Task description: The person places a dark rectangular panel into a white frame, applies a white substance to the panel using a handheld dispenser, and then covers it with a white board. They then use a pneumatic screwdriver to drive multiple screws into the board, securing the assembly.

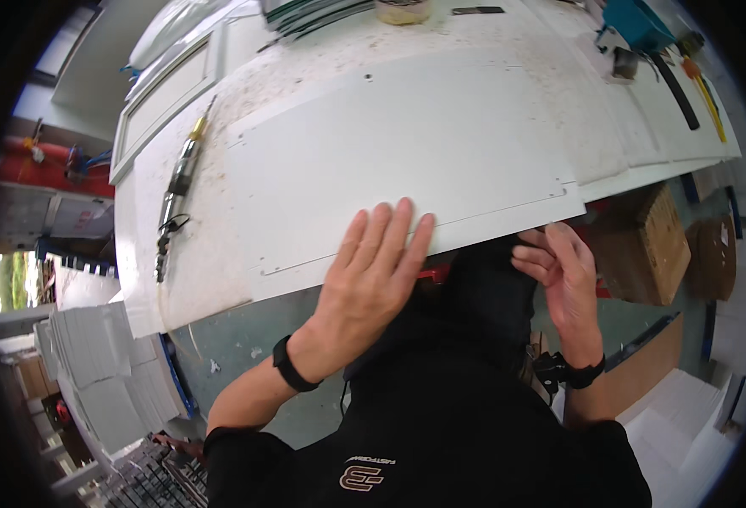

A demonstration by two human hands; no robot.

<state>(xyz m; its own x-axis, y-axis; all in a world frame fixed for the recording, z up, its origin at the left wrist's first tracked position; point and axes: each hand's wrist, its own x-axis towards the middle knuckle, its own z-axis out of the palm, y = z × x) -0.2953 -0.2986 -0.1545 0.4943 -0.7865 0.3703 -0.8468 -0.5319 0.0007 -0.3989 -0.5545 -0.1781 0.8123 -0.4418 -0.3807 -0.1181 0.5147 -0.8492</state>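
Observation:
A large flat white panel (407,144) lies on the worktable in front of me. It has a thin line along its near edge and small holes near its corners. My left hand (373,271) rests flat on the near edge of the panel, fingers stretched out. Just below the panel's near right edge is my right hand (563,271), its fingers curled in toward the thumb. Whatever those fingers pinch, if anything, is too small or hidden to make out.
A slim pneumatic driver (178,182) lies on the worktable (212,203) at left, beside a white frame (165,102). A teal tool (635,25), a black strip (676,93) and a yellow-handled tool (710,102) sit at far right. A wooden box (644,245) stands below the right edge.

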